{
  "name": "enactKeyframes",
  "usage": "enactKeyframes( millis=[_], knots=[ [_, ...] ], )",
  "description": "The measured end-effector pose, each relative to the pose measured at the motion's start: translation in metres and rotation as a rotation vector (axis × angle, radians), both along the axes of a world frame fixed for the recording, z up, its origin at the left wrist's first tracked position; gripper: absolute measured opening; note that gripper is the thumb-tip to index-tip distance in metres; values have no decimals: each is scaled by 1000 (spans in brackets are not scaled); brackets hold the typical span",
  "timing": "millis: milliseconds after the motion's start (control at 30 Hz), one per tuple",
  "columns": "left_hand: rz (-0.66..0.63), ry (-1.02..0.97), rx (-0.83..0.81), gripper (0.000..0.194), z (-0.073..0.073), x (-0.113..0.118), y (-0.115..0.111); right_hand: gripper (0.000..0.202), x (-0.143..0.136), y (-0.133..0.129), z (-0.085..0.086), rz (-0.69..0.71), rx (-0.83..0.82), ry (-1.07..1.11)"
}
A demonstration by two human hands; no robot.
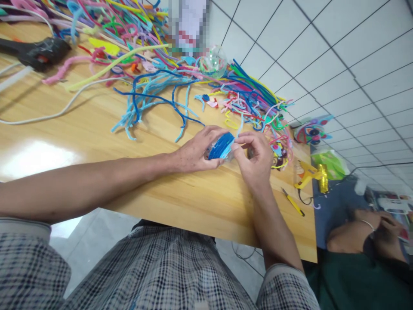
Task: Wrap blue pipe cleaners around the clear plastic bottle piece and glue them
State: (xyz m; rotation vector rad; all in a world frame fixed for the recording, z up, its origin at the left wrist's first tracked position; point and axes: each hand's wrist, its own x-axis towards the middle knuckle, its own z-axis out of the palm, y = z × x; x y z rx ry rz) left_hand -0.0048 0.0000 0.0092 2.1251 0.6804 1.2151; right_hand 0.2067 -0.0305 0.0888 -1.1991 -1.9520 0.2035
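Both my hands meet over the wooden table (97, 142) near its front edge. My left hand (195, 150) cups a small round object wrapped in dark and light blue pipe cleaners (222, 146). My right hand (254, 157) pinches the wrapped object from the right with thumb and fingers. Just beyond my hands lies a spread of loose blue pipe cleaners (155, 97), and a big tangle of many-coloured pipe cleaners (245, 99) covers the far side.
A black glue gun (38, 51) with a white cord lies at the far left. A clear plastic ball (213, 60) sits among the pipe cleaners. A yellow glue gun (308, 174) and a yellow-handled tool (293, 202) rest at the table's right end. Another person's arm (358, 228) is at lower right.
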Motion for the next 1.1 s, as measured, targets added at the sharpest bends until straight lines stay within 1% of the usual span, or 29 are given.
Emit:
enactKeyframes(
  millis=[33,100,200,333,433,600,767,867,933,1000,1100],
  knots=[
    [3,7,-2,76,0,0,0,4,1,0,-1,-15,-6,7],
    [-1,12,2,78,0,0,0,10,2,1,-3,-26,-27,21],
    [-2,1,-1,77,0,0,0,14,3,1,-6,-5,-42,15],
    [13,-1,-21,76,0,1,0,12,1,-1,-8,-4,-15,-24],
    [13,6,-10,77,-1,1,0,10,0,-2,-8,-11,6,-21],
    [13,-22,19,76,-3,1,0,7,1,-1,-7,16,37,-31],
    [22,-6,2,75,-3,1,1,6,0,1,-14,21,26,-8],
    [28,3,-28,75,-3,1,1,8,-1,0,-19,-10,75,24],
    [29,-17,-32,75,-5,1,2,5,-1,-2,-21,-14,136,-5],
    [24,-46,-15,74,-7,1,2,6,0,-4,-23,18,177,-55],
    [14,-64,37,73,-11,1,4,15,4,-6,-26,79,193,-95]
  ],
)
